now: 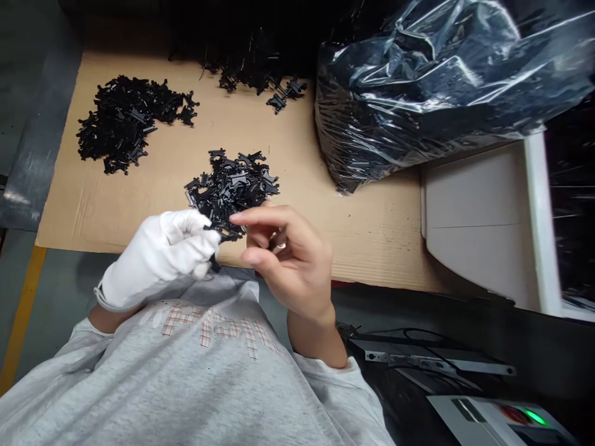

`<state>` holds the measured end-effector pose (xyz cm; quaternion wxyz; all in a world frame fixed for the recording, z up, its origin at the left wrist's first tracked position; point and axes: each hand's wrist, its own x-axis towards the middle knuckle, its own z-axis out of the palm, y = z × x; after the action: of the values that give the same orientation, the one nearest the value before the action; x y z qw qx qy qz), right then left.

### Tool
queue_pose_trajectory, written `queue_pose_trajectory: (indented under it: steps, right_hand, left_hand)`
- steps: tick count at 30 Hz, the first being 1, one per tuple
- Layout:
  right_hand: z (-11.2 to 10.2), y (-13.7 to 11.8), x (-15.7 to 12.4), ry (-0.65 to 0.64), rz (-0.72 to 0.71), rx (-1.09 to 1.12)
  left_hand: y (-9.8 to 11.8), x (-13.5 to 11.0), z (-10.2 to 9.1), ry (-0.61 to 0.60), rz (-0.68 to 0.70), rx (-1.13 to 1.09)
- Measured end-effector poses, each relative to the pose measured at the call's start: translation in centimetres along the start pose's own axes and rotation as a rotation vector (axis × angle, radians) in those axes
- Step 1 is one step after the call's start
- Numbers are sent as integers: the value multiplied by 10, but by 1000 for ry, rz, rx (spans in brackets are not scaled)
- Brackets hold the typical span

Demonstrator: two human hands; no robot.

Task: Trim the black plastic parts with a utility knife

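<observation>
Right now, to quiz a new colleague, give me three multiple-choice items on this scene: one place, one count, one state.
1. Where is the glossy black plastic bag?
A) Far right of the cardboard sheet
B) Near its left edge
C) Under the sweatshirt

2. How many heaps of black plastic parts lie on the sheet?
A) One
B) Three
C) Six

3. Which hand is gloved?
A) Left hand
B) Right hand
C) Neither

1: A, the bag rests at the sheet's upper right.
2: B, heaps show at left, centre and far edge.
3: A, a white glove covers it, while the right hand is bare.
</observation>
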<state>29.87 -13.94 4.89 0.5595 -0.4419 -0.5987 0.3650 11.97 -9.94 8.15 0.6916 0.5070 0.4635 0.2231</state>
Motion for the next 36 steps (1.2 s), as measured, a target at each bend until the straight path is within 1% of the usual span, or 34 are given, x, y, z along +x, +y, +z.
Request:
queue_pose_trajectory:
  steps: [3,5,7,8,9,10,13,14,15,16,18,20,22,25,27,28,30,32,34,36]
  right_hand:
    - [1,0,4,-28,68,25]
    - [0,3,9,-40,124,0]
    - [-2,9,16,-78,172,-46]
    - [-3,13,21,-93,191,-74]
    - [-4,18,26,-100,203,-109]
    - [-4,23,32,-96,210,-151]
    - [-6,41,51,-68,219,-338]
    - [-6,48,57,-70,238,-409]
    - [-6,54,63,-76,260,-485]
    - [-6,60,67,-81,281,-559]
    - [-8,69,71,-105,290,-660]
    - [-12,73,70,-111,252,-696]
    - [-19,71,64,-79,206,-685]
    - [-34,58,52,-10,151,-634]
    - [-43,46,43,-6,156,-619]
    - [-47,41,38,-19,186,-620]
    - [-52,32,27,-29,272,-574]
    - [-53,26,17,8,325,-469]
    - [-47,23,10,74,312,-357]
    - [-35,22,6,121,279,-253]
  left_hand:
    - [-2,7,7,8,33,41]
    - [-7,12,8,11,71,82]
    - [-15,18,1,36,122,171]
    - [-19,21,-6,75,141,239]
    - [-24,24,-16,143,155,331]
    - [-29,28,-28,248,155,448]
    - [-43,42,-70,737,89,871]
    - [-47,48,-84,826,34,980]
    - [-49,55,-96,899,-31,1044]
    - [-51,61,-106,908,-88,1081]
    - [-54,71,-119,903,-160,1119]
    - [-56,78,-124,885,-176,1149]
    - [-58,80,-126,879,-141,1168]
    - [-62,75,-131,930,17,1101]
    - [-64,69,-134,1002,162,993]
    - [-63,67,-135,1043,232,921]
    - [-60,62,-134,1117,351,690]
    - [-53,57,-126,1142,424,446]
    - [-46,52,-112,1083,464,227]
    - [-38,46,-93,934,487,12]
